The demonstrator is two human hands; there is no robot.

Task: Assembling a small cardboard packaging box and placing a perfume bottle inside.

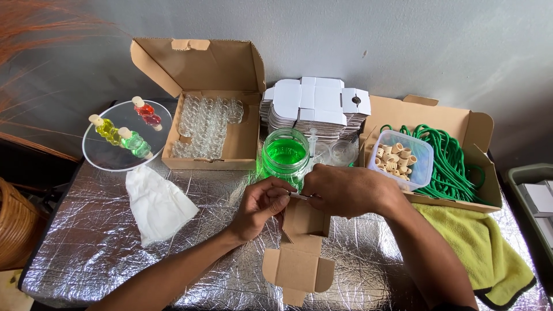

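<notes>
Directly beneath both hands, on the foil-covered table (92,242): small brown cardboard box (302,242), half folded, long axis running from the hands back toward the person, lid flap lying open nearest the body. Left hand (262,207) and right hand (345,190) meet over its far edge, both pinching a flap; neither is nearer. Just beyond the hands: green-liquid jar (285,152). Right of the right hand: yellow cloth (478,242), tub of beige rings (401,158). Left of the left hand: white tissue (155,204).

A small home craft-packing table against a grey wall: foil-covered tabletop (92,247), stacked flat white boxes (315,106) at upper centre, carton of empty glass bottles (204,124) upper left.
</notes>
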